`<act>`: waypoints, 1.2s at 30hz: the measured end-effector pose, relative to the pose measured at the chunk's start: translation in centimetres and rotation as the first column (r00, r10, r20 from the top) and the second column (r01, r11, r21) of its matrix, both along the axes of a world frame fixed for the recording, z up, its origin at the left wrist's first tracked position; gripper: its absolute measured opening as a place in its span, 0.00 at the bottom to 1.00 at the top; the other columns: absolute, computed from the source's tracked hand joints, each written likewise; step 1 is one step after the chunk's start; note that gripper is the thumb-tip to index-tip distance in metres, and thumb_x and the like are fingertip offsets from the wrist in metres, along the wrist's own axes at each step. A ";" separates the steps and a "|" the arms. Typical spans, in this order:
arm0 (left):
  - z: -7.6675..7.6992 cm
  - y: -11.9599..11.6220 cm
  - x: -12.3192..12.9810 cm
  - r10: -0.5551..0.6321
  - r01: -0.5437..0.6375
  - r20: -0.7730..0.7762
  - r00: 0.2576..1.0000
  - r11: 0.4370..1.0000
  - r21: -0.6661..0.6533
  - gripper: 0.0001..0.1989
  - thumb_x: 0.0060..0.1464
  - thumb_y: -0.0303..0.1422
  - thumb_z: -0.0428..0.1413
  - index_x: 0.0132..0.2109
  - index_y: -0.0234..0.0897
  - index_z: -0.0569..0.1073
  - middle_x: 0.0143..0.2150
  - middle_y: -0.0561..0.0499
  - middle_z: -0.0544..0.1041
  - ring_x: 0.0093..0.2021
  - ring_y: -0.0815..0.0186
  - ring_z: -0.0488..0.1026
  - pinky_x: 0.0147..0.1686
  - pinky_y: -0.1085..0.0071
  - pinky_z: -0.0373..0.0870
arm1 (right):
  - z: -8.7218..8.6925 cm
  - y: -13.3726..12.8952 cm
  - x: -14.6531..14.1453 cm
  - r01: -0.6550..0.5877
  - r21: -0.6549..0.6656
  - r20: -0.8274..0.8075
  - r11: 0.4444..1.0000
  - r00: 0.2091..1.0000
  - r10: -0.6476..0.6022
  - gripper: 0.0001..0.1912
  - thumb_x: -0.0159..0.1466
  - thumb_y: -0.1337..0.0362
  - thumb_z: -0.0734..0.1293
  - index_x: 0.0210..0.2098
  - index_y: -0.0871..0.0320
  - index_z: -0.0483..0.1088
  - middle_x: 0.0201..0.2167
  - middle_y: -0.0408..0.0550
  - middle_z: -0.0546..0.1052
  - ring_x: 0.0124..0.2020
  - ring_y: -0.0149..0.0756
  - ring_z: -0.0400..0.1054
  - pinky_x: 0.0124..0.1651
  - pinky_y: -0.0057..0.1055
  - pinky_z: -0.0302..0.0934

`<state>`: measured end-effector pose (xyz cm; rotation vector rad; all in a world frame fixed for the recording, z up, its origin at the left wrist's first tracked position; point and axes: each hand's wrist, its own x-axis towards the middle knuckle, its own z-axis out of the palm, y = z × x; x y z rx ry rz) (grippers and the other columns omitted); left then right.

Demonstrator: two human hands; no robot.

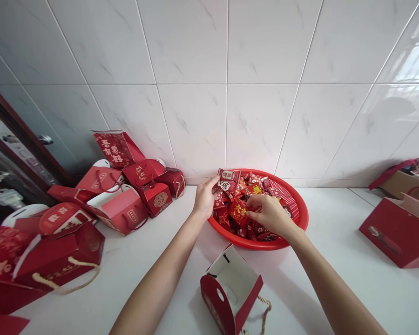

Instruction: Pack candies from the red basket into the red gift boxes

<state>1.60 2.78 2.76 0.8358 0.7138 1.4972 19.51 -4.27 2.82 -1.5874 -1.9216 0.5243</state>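
A red plastic basket (302, 211) holds many red-wrapped candies (251, 189) against the tiled wall. At its left rim my left hand (205, 195) is closed on a red candy packet (229, 179) with white lettering. My right hand (270, 213) reaches in over the basket's front, its thumb and fingers pinched at a red packet with gold print (238, 209). Nearer to me, between my forearms, stands an open dark red gift box (242, 298) with a white inside and a rope handle; I see no candies inside it.
Several red gift boxes (157, 197) crowd the left side, some with rope handles. On the right stand a red paper bag (398, 232) and a brown cardboard box (401, 184). A dark door frame with a lock (43, 139) borders the far left. White tiles (192, 125) rise behind.
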 end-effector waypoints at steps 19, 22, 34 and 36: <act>-0.6 0.0 0.1 0.001 0.012 -0.164 0.986 0.997 0.076 0.16 0.35 0.43 0.70 0.28 0.37 0.78 0.30 0.53 0.79 0.32 0.66 0.73 0.34 0.72 0.69 | 0.6 1.0 4.5 0.258 0.189 -0.389 0.947 0.906 -0.169 0.11 0.64 0.60 0.61 0.36 0.54 0.74 0.23 0.42 0.73 0.23 0.35 0.63 0.29 0.33 0.58; -0.8 -0.1 0.1 -0.013 0.046 -0.266 0.964 0.992 0.118 0.15 0.38 0.44 0.69 0.29 0.38 0.79 0.30 0.54 0.78 0.33 0.66 0.72 0.36 0.72 0.68 | 1.4 0.5 4.6 0.287 0.201 -0.578 0.937 0.806 -0.123 0.10 0.62 0.56 0.66 0.36 0.55 0.75 0.28 0.46 0.77 0.31 0.39 0.72 0.35 0.36 0.66; -1.0 -0.5 -0.1 -0.066 0.187 -0.558 0.827 0.969 0.163 0.13 0.42 0.44 0.67 0.27 0.38 0.80 0.24 0.53 0.76 0.26 0.66 0.67 0.29 0.70 0.61 | 0.6 0.5 2.6 0.132 0.155 -0.665 0.979 0.747 0.005 0.20 0.53 0.51 0.76 0.38 0.54 0.70 0.42 0.48 0.78 0.38 0.40 0.74 0.38 0.37 0.71; -1.0 -0.5 -0.1 -0.058 0.186 -0.571 0.819 0.968 0.170 0.13 0.43 0.44 0.66 0.26 0.39 0.80 0.24 0.53 0.75 0.25 0.66 0.67 0.28 0.70 0.61 | 0.4 0.6 2.5 0.152 0.169 -0.671 0.974 0.741 0.001 0.19 0.55 0.53 0.75 0.41 0.53 0.69 0.42 0.47 0.78 0.39 0.39 0.73 0.40 0.37 0.71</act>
